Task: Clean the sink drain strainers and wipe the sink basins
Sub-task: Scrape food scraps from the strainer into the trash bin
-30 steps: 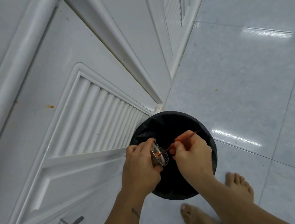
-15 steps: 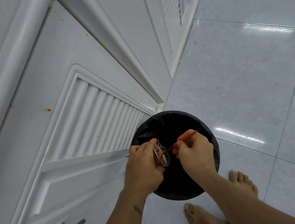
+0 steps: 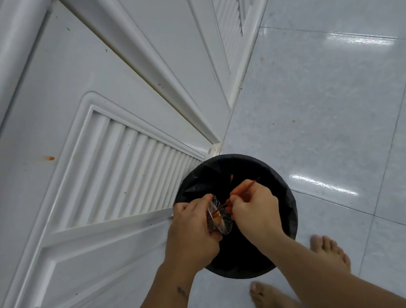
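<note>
Two hands work close together over the black-lined bin [image 3: 287, 223], and little has shifted in the last second: the strainer has tipped a touch further onto its edge and the stick's tip has gone deeper into the mesh. The left hand [image 3: 192, 233] is curled round the wire strainer [image 3: 221, 218], holding it on its side above the bin's mouth. The right hand [image 3: 256, 208] pinches a thin reddish stick [image 3: 245, 187] and pokes its end into the basket, where an orange scrap still clings. I'd say the scraping is partway through; that scrap has not dropped yet. The bin stands on the tiled floor [image 3: 350, 100], tight against the white louvred cabinet door [image 3: 124, 173], with bare feet just behind it. No sink basin is in sight, so the wiping looks yet to come.
</note>
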Demonstrator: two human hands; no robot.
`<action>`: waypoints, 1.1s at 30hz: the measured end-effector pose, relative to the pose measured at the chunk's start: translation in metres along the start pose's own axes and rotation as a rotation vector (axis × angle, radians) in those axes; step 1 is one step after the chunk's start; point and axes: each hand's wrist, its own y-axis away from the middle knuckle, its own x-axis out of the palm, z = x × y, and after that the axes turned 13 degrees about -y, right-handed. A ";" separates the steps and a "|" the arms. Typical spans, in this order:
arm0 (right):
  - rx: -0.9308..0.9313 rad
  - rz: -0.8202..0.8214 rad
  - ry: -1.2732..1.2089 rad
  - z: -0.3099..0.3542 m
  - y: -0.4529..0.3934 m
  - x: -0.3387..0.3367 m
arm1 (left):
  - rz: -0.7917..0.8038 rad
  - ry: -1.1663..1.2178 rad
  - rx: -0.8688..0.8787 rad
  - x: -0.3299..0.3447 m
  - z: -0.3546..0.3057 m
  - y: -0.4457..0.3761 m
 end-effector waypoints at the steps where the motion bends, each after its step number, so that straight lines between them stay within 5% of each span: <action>1: 0.013 0.026 0.028 -0.001 0.000 0.002 | 0.001 -0.001 0.004 0.001 0.000 0.001; 7: 0.001 -0.012 0.029 -0.004 -0.001 0.000 | -0.004 0.003 0.000 0.004 0.002 0.003; 12: 0.029 0.131 0.117 -0.009 0.003 -0.001 | -0.017 0.014 0.011 0.006 0.001 0.005; 16: -0.015 -0.028 -0.013 -0.007 0.002 -0.005 | -0.036 0.025 0.002 0.005 0.002 0.005; 20: 0.017 0.105 0.009 -0.009 0.013 0.000 | -0.006 0.038 -0.012 0.003 0.002 0.002; 24: 0.047 -0.098 -0.068 -0.012 0.007 -0.002 | 0.014 0.017 -0.011 0.001 -0.001 0.000; 28: 0.039 0.068 -0.012 -0.013 0.015 0.002 | 0.033 0.032 -0.017 0.004 -0.002 0.000; 33: 0.031 -0.187 -0.093 -0.014 0.009 -0.007 | 0.026 0.040 -0.025 0.009 0.001 0.006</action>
